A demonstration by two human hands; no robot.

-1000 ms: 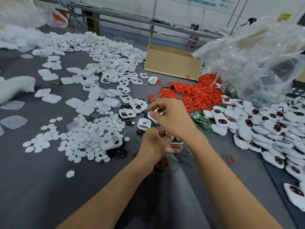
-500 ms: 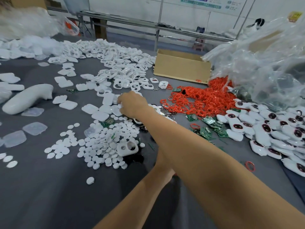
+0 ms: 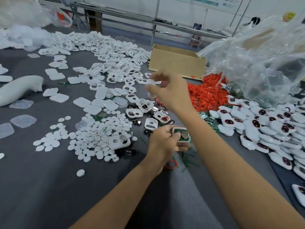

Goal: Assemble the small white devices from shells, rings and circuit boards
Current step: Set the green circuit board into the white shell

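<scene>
The right hand (image 3: 168,91) is motion-blurred. Its fingertips and a white piece (image 3: 149,82) at them lack outline, so the grip cannot be read. Fingers of the left hand (image 3: 163,142) cover the left part of a shell (image 3: 182,135). The left wrist hides part of 1 red ring (image 3: 171,168). The right forearm covers part of the green circuit boards (image 3: 212,120). The right edge cuts the plastic bag (image 3: 264,63) and the assembled devices (image 3: 264,128). Print on the wall poster (image 3: 206,1) is too small to read.
</scene>
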